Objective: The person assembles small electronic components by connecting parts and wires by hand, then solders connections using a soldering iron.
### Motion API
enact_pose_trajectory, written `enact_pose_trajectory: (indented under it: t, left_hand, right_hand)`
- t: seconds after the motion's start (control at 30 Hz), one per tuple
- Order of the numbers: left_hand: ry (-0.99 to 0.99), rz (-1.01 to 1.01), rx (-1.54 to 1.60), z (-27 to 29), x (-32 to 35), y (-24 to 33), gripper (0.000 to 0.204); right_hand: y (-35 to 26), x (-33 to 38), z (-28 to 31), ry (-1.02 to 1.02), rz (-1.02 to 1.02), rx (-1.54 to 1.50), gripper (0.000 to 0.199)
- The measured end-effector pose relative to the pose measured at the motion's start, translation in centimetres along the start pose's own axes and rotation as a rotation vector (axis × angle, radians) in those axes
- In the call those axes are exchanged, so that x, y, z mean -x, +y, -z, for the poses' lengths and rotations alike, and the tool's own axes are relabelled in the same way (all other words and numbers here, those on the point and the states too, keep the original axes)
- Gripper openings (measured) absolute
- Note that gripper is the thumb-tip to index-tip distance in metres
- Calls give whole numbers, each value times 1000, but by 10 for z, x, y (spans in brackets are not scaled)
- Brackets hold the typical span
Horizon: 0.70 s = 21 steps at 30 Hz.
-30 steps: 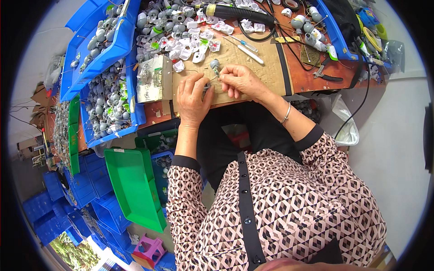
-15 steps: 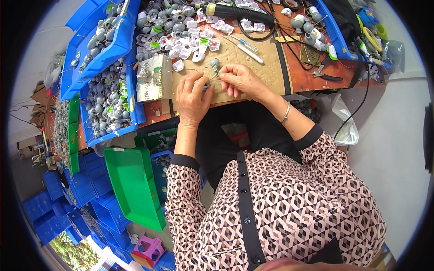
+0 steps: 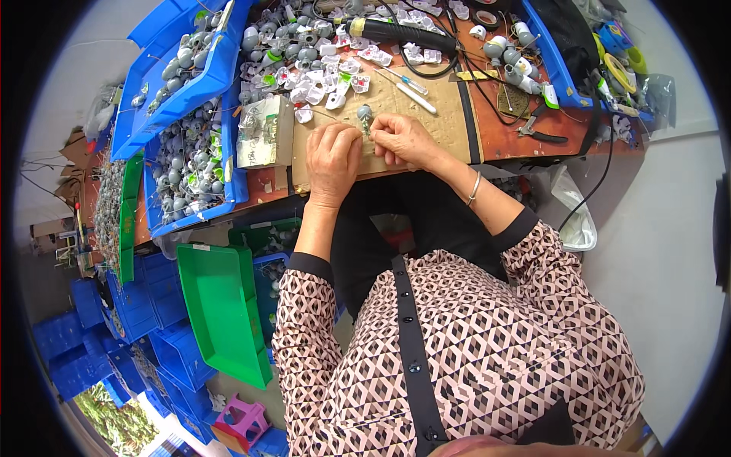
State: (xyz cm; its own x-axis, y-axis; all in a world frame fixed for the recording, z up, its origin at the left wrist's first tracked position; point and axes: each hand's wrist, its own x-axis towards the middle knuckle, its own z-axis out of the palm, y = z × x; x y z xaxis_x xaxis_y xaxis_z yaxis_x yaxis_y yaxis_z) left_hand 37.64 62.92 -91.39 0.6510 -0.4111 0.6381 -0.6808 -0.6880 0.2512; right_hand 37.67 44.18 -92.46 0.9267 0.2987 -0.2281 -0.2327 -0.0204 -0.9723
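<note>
**Both hands closed around one small grey part on the cardboard mat**

Pinched between the two hands, a small grey bulb-shaped part [image 3: 365, 114] sits just above the fingertips, over the cardboard mat [image 3: 442, 114] near the front edge of the workbench [image 3: 533, 141]. The left hand [image 3: 333, 156] lies knuckles-up, its fingers curled in toward the part from the left; the right hand [image 3: 403, 139] comes in from the right, fingers bent and closed on the same spot. How firmly either hand grips is hidden by the fingers themselves, but both touch the part or something thin attached to it.

The part lies between the hands and slightly toward the far side of them, away from the person's body. It seems to point away from the body, rounded end outward, though it is too small to be sure. Both hands are about equally near, the right perhaps a little closer.

Just beyond the hands, a heap of white and grey pieces [image 3: 320, 76] spreads toward the back left of the bench. A white pen-like tool [image 3: 415, 97] lies diagonally on the mat, near the right hand. Blue bins [image 3: 190, 160] full of similar grey parts stand along the left edge, well apart from the grip.
</note>
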Motion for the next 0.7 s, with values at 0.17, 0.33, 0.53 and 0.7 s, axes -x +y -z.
enact_pose_trajectory:
  t: [0.17, 0.33, 0.53, 0.7]
  left_hand:
    - [-8, -16, -3, -3, -6, 2, 11]
    - [-9, -25, 12, -5, -8, 2, 10]
    - [-17, -12, 30, -6, -7, 1, 9]
    - [-17, -3, 42, -7, -7, 1, 9]
  right_hand:
    - [5, -4, 8, -15, 17, 37, 16]
    - [-1, -3, 12, -25, 10, 43, 15]
    - [-4, 0, 14, -40, 2, 59, 16]
    - [-7, 0, 14, -41, -9, 81, 16]
